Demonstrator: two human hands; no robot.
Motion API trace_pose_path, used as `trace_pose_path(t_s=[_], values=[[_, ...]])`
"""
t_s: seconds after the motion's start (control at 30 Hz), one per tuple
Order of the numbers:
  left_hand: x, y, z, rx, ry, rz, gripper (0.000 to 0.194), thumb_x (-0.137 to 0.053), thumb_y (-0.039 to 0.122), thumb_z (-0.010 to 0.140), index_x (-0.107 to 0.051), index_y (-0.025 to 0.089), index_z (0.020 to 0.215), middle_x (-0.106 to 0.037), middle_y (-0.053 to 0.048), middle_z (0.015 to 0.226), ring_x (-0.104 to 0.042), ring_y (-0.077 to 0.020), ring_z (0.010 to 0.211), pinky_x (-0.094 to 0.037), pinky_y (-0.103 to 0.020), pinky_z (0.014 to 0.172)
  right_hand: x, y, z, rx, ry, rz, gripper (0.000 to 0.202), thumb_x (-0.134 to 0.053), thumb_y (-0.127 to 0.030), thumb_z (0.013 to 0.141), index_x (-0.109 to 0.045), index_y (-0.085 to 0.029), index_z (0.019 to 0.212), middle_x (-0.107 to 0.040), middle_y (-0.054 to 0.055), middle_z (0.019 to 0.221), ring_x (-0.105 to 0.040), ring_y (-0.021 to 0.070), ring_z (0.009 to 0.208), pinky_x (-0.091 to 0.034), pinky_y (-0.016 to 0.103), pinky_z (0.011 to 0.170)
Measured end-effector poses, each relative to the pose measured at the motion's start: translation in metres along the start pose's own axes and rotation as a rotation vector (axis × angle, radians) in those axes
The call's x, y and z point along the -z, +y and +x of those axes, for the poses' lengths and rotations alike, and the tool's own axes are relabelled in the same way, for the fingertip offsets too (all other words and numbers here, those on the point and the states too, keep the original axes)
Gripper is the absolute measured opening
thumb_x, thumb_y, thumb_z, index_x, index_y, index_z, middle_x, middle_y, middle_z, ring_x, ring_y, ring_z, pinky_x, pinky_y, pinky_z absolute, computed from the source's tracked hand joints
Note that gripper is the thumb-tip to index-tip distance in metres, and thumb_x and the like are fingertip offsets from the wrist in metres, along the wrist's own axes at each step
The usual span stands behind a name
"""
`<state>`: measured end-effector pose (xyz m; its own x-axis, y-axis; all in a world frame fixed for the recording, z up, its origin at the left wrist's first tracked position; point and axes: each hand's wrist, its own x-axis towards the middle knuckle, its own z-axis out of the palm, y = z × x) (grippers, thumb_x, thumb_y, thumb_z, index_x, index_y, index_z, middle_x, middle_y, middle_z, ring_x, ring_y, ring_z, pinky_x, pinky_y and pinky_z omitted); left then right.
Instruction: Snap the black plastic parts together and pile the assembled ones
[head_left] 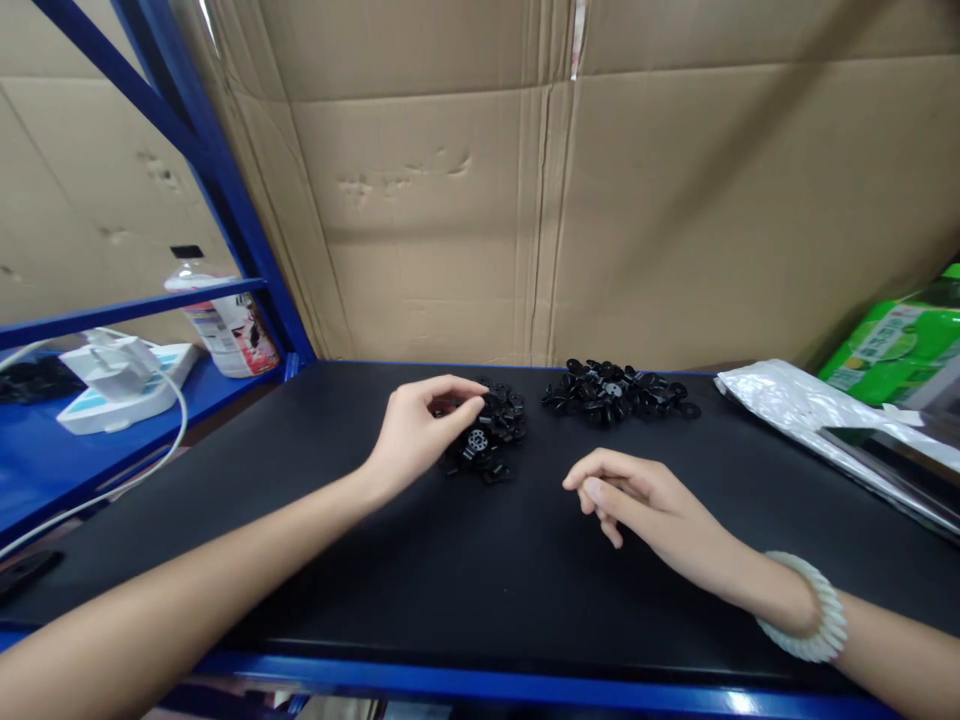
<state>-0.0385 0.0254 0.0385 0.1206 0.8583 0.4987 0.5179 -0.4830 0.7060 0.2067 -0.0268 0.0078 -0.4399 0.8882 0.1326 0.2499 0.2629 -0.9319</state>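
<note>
My left hand (420, 430) reaches over the left-hand pile of small black plastic parts (480, 440). Its thumb and index finger come close together at the pile's upper part, closed on a black plastic part that mostly blends in with the others. One part in this pile shows a round face with a ring of holes. My right hand (630, 500) hovers above the dark mat, right of that pile. Its fingers are loosely bent and apart, and nothing shows in them. Beyond it lies a second pile of black parts (611, 390), round and flat with tabs.
The black tabletop (420, 590) has a blue front edge and cardboard behind it. At right lie a silvery plastic bag (795, 400), a dark flat device (900, 460) and a green package (892, 340). At left stand a power strip (127, 390) and a bottle (225, 320).
</note>
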Motion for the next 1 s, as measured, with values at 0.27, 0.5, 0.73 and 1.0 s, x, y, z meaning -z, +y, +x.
trace_pose_path(t_s=[0.27, 0.5, 0.73, 1.0], values=[[0.004, -0.035, 0.028, -0.06, 0.036, 0.251, 0.02, -0.062, 0.026, 0.078, -0.075, 0.017, 0.089, -0.077, -0.006, 0.089, -0.067, -0.0222, 0.076, -0.05, -0.033, 0.073, 0.001, 0.001, 0.001, -0.005, 0.007, -0.059, 0.027, -0.048, -0.037, 0.093, -0.063, -0.016, 0.085, -0.055, -0.001, 0.071, -0.048, 0.0079, 0.052, -0.038, 0.022, 0.052], [-0.001, -0.021, 0.012, -0.107, 0.052, 0.25, 0.02, -0.059, 0.022, 0.081, -0.073, 0.017, 0.093, -0.075, -0.006, 0.092, -0.067, -0.021, 0.081, -0.05, -0.032, 0.075, 0.023, 0.013, 0.012, 0.033, 0.164, -0.257, 0.024, -0.047, -0.034, 0.091, -0.063, -0.017, 0.084, -0.056, 0.0, 0.069, -0.05, 0.0114, 0.055, -0.037, 0.024, 0.05], [-0.024, 0.014, -0.032, -0.377, -0.299, 0.094, 0.019, -0.059, 0.013, 0.081, -0.071, 0.016, 0.095, -0.074, -0.006, 0.094, -0.066, -0.0177, 0.09, -0.05, -0.03, 0.085, 0.069, 0.034, 0.029, 0.112, 0.458, -0.769, 0.014, -0.053, -0.031, 0.086, -0.06, -0.019, 0.089, -0.059, -0.002, 0.063, -0.052, 0.0134, 0.053, -0.04, 0.026, 0.056], [-0.034, 0.019, -0.05, -0.405, -0.449, -0.011, 0.02, -0.059, 0.009, 0.081, -0.07, 0.013, 0.097, -0.073, -0.007, 0.095, -0.064, -0.0175, 0.088, -0.051, -0.029, 0.082, 0.07, 0.049, 0.049, 0.074, 0.502, -0.832, 0.019, -0.06, -0.031, 0.079, -0.058, -0.019, 0.065, -0.057, -0.001, 0.05, -0.053, 0.0156, 0.047, -0.036, 0.028, 0.052]])
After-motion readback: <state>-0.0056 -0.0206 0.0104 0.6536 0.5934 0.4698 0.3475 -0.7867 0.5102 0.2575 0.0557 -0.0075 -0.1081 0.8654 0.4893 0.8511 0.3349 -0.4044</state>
